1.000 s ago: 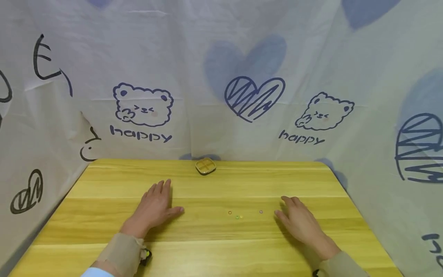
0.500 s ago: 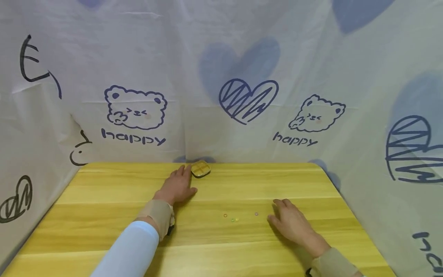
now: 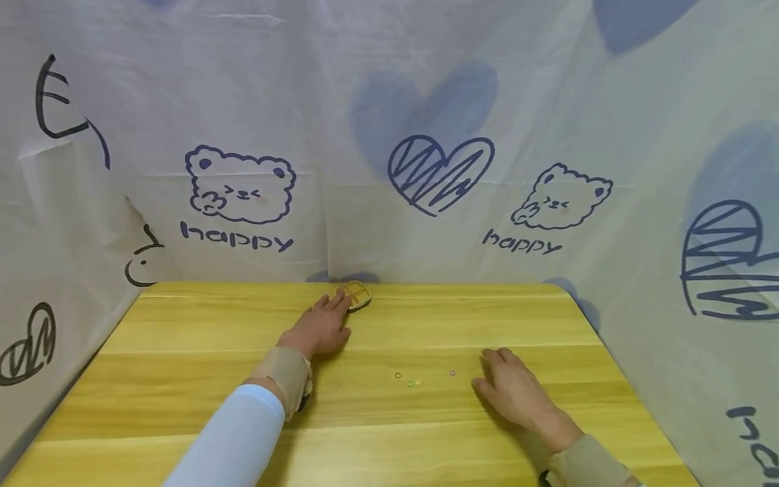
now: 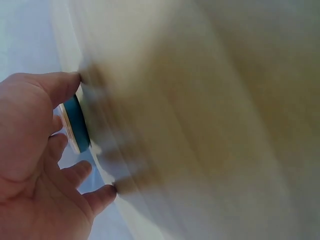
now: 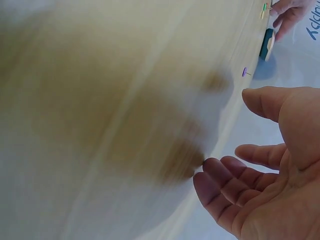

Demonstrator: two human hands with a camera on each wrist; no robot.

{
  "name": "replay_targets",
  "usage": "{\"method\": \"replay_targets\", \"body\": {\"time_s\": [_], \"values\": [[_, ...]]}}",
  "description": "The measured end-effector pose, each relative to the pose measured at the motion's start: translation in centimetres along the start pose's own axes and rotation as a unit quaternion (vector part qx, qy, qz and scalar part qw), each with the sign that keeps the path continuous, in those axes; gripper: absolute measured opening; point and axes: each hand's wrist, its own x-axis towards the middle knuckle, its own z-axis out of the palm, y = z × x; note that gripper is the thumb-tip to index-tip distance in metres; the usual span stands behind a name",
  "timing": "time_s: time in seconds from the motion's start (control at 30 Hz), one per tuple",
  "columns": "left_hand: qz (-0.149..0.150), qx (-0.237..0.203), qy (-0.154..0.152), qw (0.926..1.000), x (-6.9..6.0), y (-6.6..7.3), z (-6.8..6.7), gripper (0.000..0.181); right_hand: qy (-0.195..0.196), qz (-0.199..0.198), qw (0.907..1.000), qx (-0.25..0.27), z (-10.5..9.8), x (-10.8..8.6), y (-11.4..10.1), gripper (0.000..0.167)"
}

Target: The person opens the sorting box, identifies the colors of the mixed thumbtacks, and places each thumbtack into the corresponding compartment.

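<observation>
Yellow dish (image 3: 361, 293) — at fingertips of left grip (image 3: 319, 327)

Soft light washes the tabletop (image 3: 377, 446) to its far edge. A diffuse shadow falls beside the right hand (image 3: 517, 392). Both wrist views blur the wood.

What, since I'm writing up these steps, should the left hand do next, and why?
Probably grip the divided dish and draw it closer: the left hand reaches over its rim at the far edge of the table, while four small pieces lie nearer the head camera.
</observation>
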Motion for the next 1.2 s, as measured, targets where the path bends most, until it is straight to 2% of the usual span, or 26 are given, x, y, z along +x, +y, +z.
{"method": "replay_targets", "body": {"time_s": [0.2, 0.47, 0.7, 0.9, 1.03, 1.2], "values": [[0.035, -0.019, -0.004, 0.9992, -2.0, -0.4, -0.1, 0.07, 0.006, 0.0, 1.0, -0.002, 0.0, -0.2, 0.2, 0.061], [0.044, -0.047, -0.01, 0.9979, -5.7, -1.3, 0.4, 0.066, 0.015, -0.005, 0.9999, 0.0, -0.1, -0.1, -0.4, 0.061], [0.058, -0.084, -0.015, 0.9947, -9.0, -0.8, 0.0, 0.062, 0.039, -0.031, 0.9987, -0.011, 0.1, 0.3, -1.7, 0.057], [0.067, -0.099, -0.015, 0.9927, -10.6, -0.4, 0.4, 0.054, 0.056, -0.059, 0.9967, 0.002, 0.3, 0.8, -3.9, 0.057], [0.082, -0.108, -0.02, 0.9906, -11.6, 0.2, 0.7, 0.052, 0.051, -0.08, 0.9954, 0.014, 0.6, 1.0, -6.0, 0.054], [0.109, -0.11, -0.011, 0.9878, -12.6, 1.1, 1.1, 0.051, 0.03, -0.129, 0.9907, 0.03, 1.1, 1.7, -9.3, 0.054]]}}
